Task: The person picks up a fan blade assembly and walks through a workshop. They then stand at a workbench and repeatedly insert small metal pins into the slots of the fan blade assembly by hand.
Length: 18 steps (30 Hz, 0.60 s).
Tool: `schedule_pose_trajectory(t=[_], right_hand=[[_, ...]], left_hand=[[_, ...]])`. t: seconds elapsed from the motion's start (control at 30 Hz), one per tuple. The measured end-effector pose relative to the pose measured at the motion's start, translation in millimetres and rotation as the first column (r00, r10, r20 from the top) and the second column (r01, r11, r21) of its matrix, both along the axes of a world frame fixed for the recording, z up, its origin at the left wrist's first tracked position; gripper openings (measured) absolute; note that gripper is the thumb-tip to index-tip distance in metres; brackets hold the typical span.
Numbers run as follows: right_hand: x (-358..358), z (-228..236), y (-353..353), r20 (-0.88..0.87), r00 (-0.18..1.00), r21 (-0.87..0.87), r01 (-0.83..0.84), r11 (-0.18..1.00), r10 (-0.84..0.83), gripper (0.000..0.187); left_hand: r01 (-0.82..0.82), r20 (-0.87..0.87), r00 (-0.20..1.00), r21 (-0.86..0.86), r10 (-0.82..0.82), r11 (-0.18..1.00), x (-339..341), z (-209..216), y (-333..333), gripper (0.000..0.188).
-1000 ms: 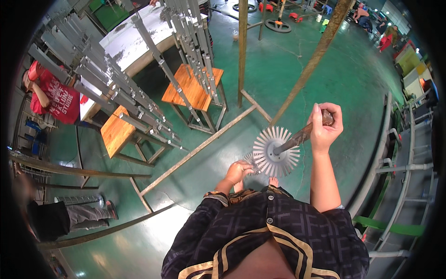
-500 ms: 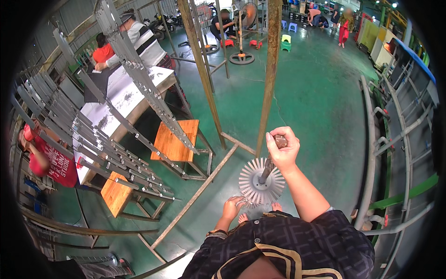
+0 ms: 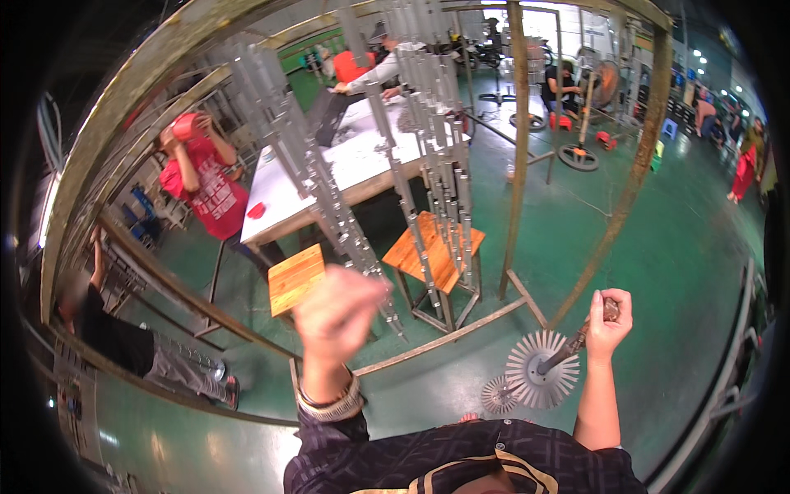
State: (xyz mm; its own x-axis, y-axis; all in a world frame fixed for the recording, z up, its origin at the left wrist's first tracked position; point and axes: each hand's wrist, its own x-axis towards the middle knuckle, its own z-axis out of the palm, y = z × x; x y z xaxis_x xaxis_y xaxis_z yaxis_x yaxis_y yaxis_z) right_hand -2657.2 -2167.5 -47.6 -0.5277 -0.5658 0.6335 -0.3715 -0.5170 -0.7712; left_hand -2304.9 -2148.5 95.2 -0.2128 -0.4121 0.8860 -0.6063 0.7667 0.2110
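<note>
My right hand (image 3: 607,323) is closed around the brown upper end of a dark rod (image 3: 568,351). Lower down, the rod meets the hub of a round disc (image 3: 555,395) ringed with flat grey blades. A smaller bladed disc (image 3: 498,397) shows beside and below it. My left hand (image 3: 336,313) is raised, smeared by motion, close to the lower ends of the hanging strings of grey metal strips (image 3: 329,185). Whether it holds anything cannot be made out. Another group of strips (image 3: 440,156) hangs further right.
A rusty metal frame (image 3: 516,165) surrounds the strips. Beyond are a wooden stool (image 3: 298,276), another stool (image 3: 432,251) and a white-topped table (image 3: 280,193). A person in red (image 3: 210,185) and one in black (image 3: 115,329) stand left. A fan (image 3: 605,82) stands far back.
My left hand has left the bladed disc and risen to the left toward the hanging strips. The view has swung left; my right hand still grips the rod.
</note>
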Motion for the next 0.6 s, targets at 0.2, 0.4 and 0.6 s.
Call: schedule_pose_trajectory(t=[0.2,0.4,0.6], right_hand=[[11,8,-3,-0.032,0.999,-0.046,-0.027,0.999,0.025,0.011],[8,8,1,-0.008,0.999,-0.043,-0.044,0.998,0.043,0.012],[9,13,2,0.037,0.997,-0.065,-0.065,0.996,0.067,0.014]], left_hand=[[-0.336,-0.409,0.892,-0.321,0.19,0.885,43,112,-20,0.015],[-0.577,-0.398,0.782,-0.168,0.481,0.799,26,171,-47,0.034],[-0.748,-0.337,0.66,-0.213,0.672,0.628,27,182,-68,0.034]])
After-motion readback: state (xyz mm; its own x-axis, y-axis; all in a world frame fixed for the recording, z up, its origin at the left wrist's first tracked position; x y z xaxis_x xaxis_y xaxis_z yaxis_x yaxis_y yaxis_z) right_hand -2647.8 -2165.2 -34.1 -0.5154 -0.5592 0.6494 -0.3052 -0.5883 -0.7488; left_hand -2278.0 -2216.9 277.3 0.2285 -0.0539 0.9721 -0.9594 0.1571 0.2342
